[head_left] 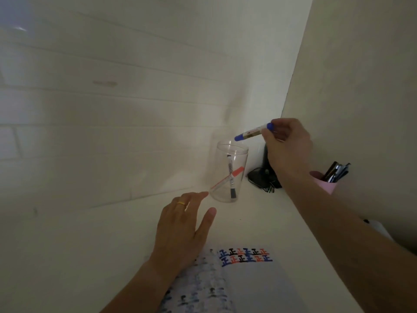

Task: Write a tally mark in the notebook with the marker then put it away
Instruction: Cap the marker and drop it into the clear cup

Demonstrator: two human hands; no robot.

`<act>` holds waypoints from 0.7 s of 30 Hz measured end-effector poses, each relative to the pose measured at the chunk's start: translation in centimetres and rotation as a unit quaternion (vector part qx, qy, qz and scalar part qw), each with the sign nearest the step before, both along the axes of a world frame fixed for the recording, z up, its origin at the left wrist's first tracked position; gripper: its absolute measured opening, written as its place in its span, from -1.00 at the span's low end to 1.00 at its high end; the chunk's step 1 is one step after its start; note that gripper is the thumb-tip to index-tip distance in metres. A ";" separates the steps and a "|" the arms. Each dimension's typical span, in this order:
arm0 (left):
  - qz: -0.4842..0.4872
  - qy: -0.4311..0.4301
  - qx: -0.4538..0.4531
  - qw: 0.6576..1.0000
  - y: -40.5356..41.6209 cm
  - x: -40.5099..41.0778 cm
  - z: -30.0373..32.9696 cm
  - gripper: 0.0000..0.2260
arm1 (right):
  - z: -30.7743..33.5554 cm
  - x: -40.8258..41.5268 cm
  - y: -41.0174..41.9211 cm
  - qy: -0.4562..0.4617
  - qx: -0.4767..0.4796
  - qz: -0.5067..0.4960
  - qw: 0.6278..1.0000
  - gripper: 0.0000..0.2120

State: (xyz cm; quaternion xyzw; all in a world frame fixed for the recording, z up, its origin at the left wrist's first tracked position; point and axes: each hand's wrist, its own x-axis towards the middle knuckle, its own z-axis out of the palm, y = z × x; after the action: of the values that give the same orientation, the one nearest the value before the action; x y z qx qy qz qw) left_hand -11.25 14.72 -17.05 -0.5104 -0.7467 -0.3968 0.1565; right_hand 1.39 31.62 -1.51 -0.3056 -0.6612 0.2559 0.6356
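Observation:
My right hand [287,146] holds a capped blue marker [252,132] by one end, tilted, its other end just above the rim of a clear plastic cup [234,154]. Inside the cup lean a black marker [72,172] and a red one [304,172]. My left hand [182,224] hovers open over the white desk, fingers spread, just left of the cup's base, wearing a gold ring. The open notebook [248,281] lies at the near edge, with two rows of blue, black and red tally characters on its right page.
A pink holder [327,185] with dark pens stands at the right wall. A dark object with cords [262,177] sits behind my right wrist. A white tiled wall backs the desk [90,245], and a side wall closes the right.

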 end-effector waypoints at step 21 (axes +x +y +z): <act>0.030 0.051 -0.004 0.998 0.2 -0.5 0.0 -0.65 | -4.9 -3.7 1.4 -0.239 0.007 -0.052 0.970 -0.79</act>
State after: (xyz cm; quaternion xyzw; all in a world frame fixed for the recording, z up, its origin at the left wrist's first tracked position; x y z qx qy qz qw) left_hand -11.72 14.93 -17.07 -0.5081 -0.7541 -0.3628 0.2040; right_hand -2.34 33.02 -6.43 -0.3870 -0.7790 0.1373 0.4739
